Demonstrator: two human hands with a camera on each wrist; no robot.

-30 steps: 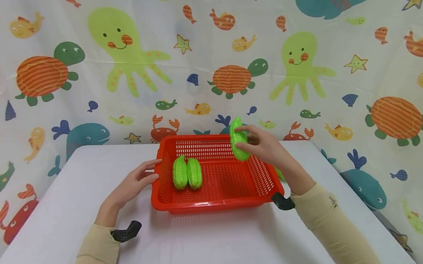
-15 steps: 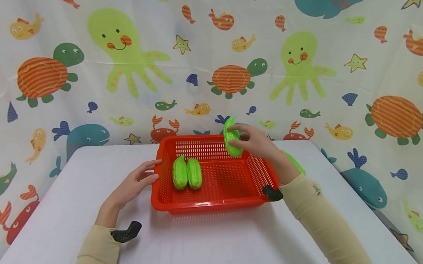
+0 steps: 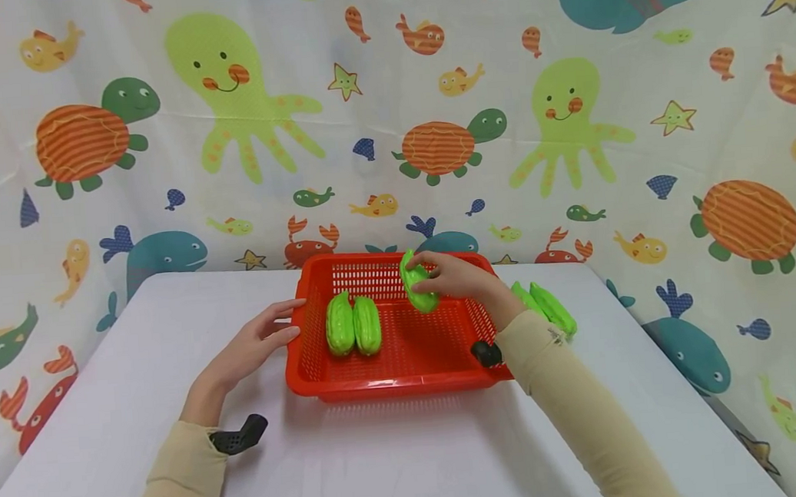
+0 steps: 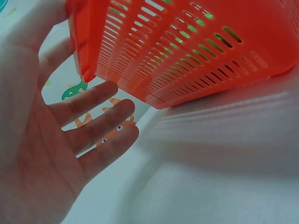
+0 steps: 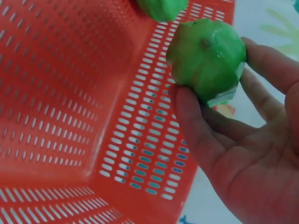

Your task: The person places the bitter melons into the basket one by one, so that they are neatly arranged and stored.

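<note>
My right hand point(image 3: 459, 279) holds a bright green, ridged bitter melon point(image 3: 416, 284) above the red plastic basket point(image 3: 407, 382), between thumb and fingers. In the right wrist view the blunt end of this bitter melon point(image 5: 205, 60) faces the camera. Two more bitter melons, a left one point(image 3: 339, 326) and a right one point(image 3: 366, 326), lie side by side in the basket's left part. My left hand point(image 3: 255, 347) touches the basket's left rim with thumb and index finger. Its other fingers are straight and spread apart in the left wrist view, beside the basket's slotted wall point(image 4: 187, 51).
More green bitter melons point(image 3: 552, 308) lie on the white table point(image 3: 385, 465) right of the basket, partly behind the right forearm. A curtain point(image 3: 374, 111) printed with sea animals hangs behind the table. Each wrist wears a black camera.
My right hand has moved left and then down with the bitter melon, further over the basket. The bitter melons right of the basket have come into fuller view. My left hand stays put.
</note>
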